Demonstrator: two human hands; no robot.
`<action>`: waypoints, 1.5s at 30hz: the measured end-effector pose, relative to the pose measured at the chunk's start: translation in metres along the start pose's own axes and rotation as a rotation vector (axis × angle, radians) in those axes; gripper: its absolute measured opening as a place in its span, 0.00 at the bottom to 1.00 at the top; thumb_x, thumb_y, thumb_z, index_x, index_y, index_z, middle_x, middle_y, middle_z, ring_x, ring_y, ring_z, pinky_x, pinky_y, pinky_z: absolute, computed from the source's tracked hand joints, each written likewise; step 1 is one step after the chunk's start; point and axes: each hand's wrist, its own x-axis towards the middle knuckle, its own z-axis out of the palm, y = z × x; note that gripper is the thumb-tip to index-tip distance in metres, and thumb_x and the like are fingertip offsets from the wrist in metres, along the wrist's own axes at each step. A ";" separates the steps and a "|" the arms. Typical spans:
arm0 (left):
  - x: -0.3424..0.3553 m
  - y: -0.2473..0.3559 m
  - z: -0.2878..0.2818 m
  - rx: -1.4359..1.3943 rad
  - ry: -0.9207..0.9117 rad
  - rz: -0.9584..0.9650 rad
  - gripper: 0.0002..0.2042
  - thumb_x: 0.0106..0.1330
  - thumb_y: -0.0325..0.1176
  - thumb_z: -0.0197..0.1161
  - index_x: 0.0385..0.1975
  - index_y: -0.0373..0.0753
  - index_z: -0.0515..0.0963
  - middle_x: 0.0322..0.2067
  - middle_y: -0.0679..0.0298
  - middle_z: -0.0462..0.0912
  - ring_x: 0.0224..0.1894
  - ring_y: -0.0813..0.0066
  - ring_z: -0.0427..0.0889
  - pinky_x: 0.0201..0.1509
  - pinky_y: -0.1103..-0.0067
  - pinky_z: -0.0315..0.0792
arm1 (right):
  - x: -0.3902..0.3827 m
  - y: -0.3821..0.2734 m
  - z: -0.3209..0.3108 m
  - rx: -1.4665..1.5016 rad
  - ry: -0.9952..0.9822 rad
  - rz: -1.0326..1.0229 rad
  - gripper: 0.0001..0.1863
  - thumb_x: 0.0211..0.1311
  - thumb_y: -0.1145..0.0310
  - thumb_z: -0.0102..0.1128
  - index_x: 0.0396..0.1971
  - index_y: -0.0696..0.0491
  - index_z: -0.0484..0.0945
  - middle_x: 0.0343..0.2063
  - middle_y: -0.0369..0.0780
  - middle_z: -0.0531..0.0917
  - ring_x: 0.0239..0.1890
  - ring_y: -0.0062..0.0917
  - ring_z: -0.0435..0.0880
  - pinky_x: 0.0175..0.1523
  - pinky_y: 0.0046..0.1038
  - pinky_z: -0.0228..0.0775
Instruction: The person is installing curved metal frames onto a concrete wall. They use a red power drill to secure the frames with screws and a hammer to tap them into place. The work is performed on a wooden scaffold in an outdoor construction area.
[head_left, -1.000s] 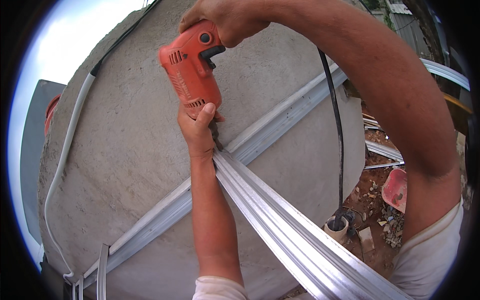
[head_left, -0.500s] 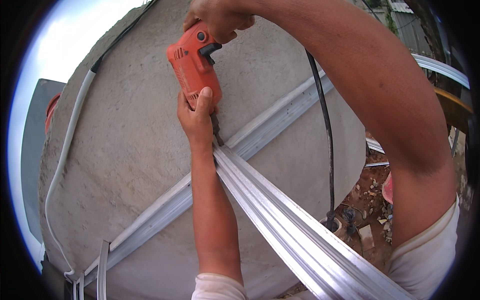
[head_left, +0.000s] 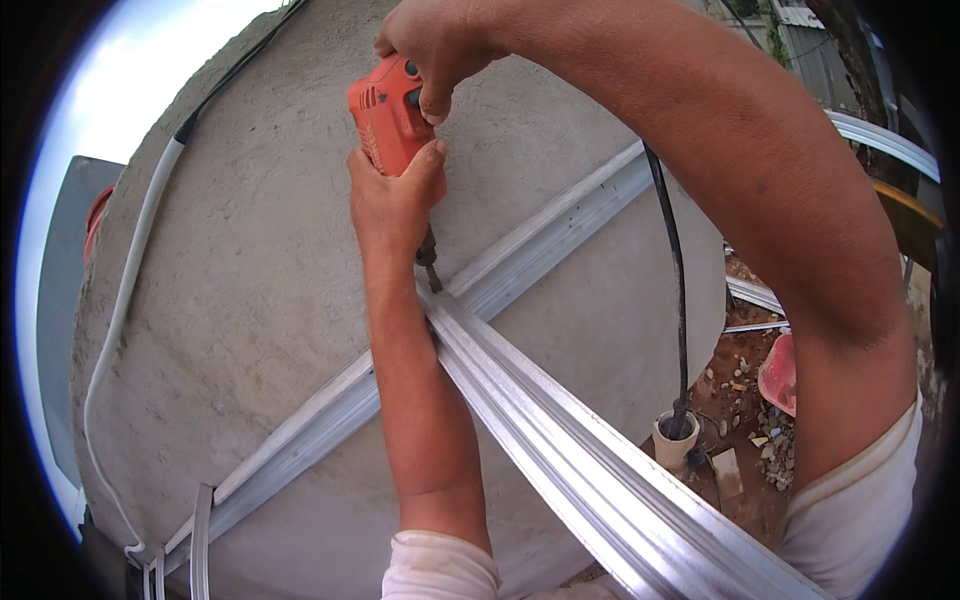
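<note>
Both hands hold an orange corded power drill point(head_left: 388, 118) against the grey wall. My right hand point(head_left: 440, 45) is wrapped round its rear grip, with a finger at the black trigger. Lower down, my left hand point(head_left: 398, 190) clasps the front of the body, thumb on top. The drill's dark chuck and bit point(head_left: 429, 262) point down to the end of a ribbed metal channel point(head_left: 560, 430). That end rests at a second metal rail point(head_left: 530, 240), which runs slantwise along the wall. My left wrist partly hides the joint.
A black cable point(head_left: 673, 290) hangs at the right into a pale round pot point(head_left: 675, 440). White conduit point(head_left: 130, 290) runs down the wall's left side. Short metal strips point(head_left: 201, 540) stand at lower left. Rubble point(head_left: 775, 450) and a red container point(head_left: 778, 374) lie on the soil.
My right hand has closed its fingers over the trigger area. The drill has shifted slightly right and stands more upright. My left hand has moved up a little with it.
</note>
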 end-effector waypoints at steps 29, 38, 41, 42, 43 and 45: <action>-0.002 -0.013 -0.006 -0.127 0.158 0.145 0.32 0.54 0.53 0.75 0.47 0.32 0.73 0.41 0.56 0.79 0.40 0.68 0.80 0.47 0.73 0.75 | 0.003 -0.025 -0.020 -0.125 -0.047 0.057 0.21 0.57 0.52 0.69 0.46 0.48 0.88 0.50 0.44 0.86 0.53 0.36 0.83 0.57 0.37 0.74; -0.006 -0.038 -0.011 -0.201 0.005 0.249 0.43 0.50 0.61 0.76 0.57 0.32 0.74 0.41 0.55 0.81 0.46 0.65 0.82 0.52 0.70 0.75 | -0.038 -0.013 -0.017 0.169 0.067 0.117 0.17 0.55 0.52 0.68 0.31 0.52 0.89 0.34 0.45 0.88 0.39 0.39 0.87 0.45 0.39 0.78; -0.005 -0.054 -0.015 -0.101 -0.067 0.319 0.46 0.50 0.70 0.70 0.60 0.35 0.73 0.40 0.56 0.82 0.47 0.64 0.83 0.56 0.67 0.74 | -0.052 -0.010 -0.002 0.232 0.197 0.169 0.17 0.54 0.54 0.68 0.28 0.54 0.88 0.31 0.45 0.88 0.36 0.39 0.87 0.43 0.39 0.78; -0.003 -0.060 -0.016 -0.073 -0.063 0.367 0.48 0.50 0.74 0.67 0.60 0.36 0.73 0.39 0.57 0.82 0.47 0.63 0.83 0.58 0.65 0.73 | -0.056 -0.008 0.000 0.235 0.211 0.169 0.16 0.53 0.54 0.68 0.29 0.53 0.87 0.31 0.46 0.87 0.37 0.40 0.87 0.44 0.38 0.77; -0.003 -0.062 -0.016 -0.161 -0.031 0.403 0.50 0.50 0.78 0.60 0.61 0.37 0.73 0.39 0.57 0.82 0.48 0.64 0.83 0.60 0.63 0.70 | -0.060 -0.006 0.006 0.282 0.267 0.170 0.16 0.53 0.54 0.68 0.30 0.53 0.86 0.31 0.46 0.87 0.37 0.39 0.86 0.44 0.38 0.77; -0.003 -0.064 -0.017 -0.336 0.037 0.471 0.55 0.50 0.85 0.47 0.63 0.38 0.72 0.38 0.59 0.83 0.50 0.64 0.83 0.65 0.59 0.65 | -0.072 0.003 0.016 0.376 0.384 0.170 0.17 0.53 0.54 0.68 0.33 0.53 0.86 0.30 0.46 0.87 0.37 0.38 0.86 0.45 0.36 0.77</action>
